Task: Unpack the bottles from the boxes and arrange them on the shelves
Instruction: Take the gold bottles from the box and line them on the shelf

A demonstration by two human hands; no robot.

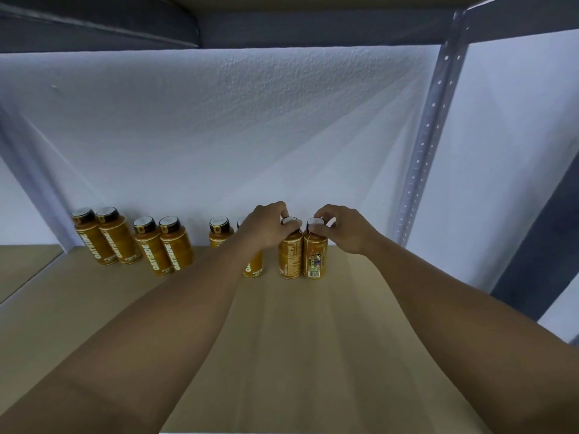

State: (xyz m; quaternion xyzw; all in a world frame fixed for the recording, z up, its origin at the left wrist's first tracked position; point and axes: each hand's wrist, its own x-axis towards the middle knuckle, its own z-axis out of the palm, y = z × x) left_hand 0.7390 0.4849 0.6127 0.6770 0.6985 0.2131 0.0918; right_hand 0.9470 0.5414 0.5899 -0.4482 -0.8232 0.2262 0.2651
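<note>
Forearm (216, 270) covers neighbour bottle (253, 267); left hand (266, 228), right hand (343, 228) grip end bottles (289, 258).

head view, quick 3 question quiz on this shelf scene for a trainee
1. True or false: the left hand grips the cap of an upright bottle.
2. How many bottles stand on the shelf? A 4, B 8, C 12
3. Which hand holds the rightmost bottle?
Key: 1 true; 2 B; 3 the right hand.
</note>
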